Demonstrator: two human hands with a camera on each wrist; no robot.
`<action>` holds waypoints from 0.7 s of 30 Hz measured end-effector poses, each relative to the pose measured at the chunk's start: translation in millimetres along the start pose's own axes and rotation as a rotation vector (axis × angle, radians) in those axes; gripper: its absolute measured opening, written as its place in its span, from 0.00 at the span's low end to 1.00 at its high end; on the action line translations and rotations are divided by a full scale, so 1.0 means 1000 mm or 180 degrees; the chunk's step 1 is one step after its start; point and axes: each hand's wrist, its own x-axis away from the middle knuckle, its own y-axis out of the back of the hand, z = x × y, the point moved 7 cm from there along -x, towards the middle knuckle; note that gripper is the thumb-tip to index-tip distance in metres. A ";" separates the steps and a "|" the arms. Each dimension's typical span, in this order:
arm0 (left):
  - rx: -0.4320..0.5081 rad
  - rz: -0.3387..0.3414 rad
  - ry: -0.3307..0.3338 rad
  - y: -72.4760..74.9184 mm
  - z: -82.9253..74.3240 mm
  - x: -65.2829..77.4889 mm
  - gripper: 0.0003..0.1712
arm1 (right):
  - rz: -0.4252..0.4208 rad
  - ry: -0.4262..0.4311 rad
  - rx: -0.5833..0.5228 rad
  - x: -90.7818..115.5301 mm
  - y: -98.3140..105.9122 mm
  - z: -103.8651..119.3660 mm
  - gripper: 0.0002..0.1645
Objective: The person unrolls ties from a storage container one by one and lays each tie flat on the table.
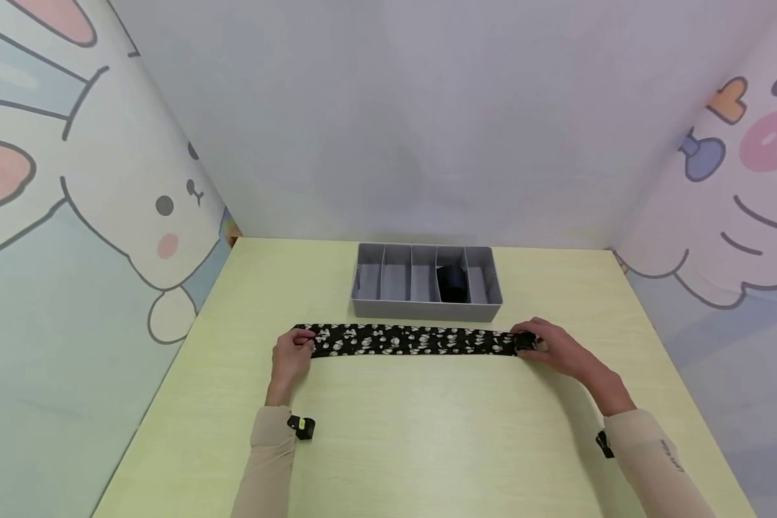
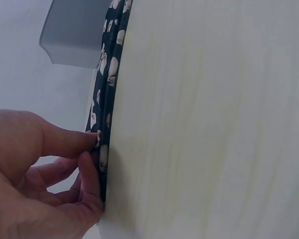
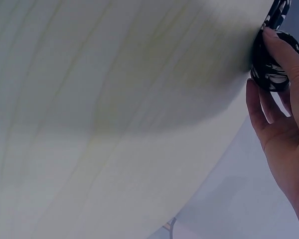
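Two hands keep a long black strip [image 1: 414, 339] with a pale print stretched between them. The left hand [image 1: 291, 357] is nearly closed, thumb and fingertips pinching the strip's flat end; the right hand [image 1: 555, 347] is partly curled round the small roll [image 3: 266, 72] in which the other end is wound, thumb on one side, fingers on the other. The strip runs almost straight from hand to hand along the table [image 1: 427, 417]. Just beyond it, between the hands and farther from the person, stands a grey tray [image 1: 427, 311] with five compartments in a row. The second compartment from the right hand's side contains a dark rolled item [image 1: 453, 284], its material unclear.
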 end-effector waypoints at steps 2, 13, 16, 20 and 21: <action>-0.0013 -0.0011 -0.0007 0.000 0.000 0.000 0.10 | -0.0030 -0.0007 0.0016 0.003 0.002 -0.002 0.27; -0.0028 -0.0025 -0.0048 0.000 -0.001 -0.001 0.10 | -0.0137 0.0080 0.0090 0.011 0.010 -0.003 0.27; -0.0036 -0.0023 -0.0042 0.000 -0.001 0.000 0.10 | -0.0126 0.0086 0.0107 0.012 0.011 -0.004 0.27; -0.0050 -0.0027 -0.0052 0.000 -0.002 0.000 0.10 | -0.0110 0.0051 0.0163 0.016 0.012 -0.008 0.26; -0.0051 -0.0026 -0.0062 0.000 -0.002 0.000 0.10 | -0.0107 0.0038 0.0178 0.017 0.012 -0.010 0.26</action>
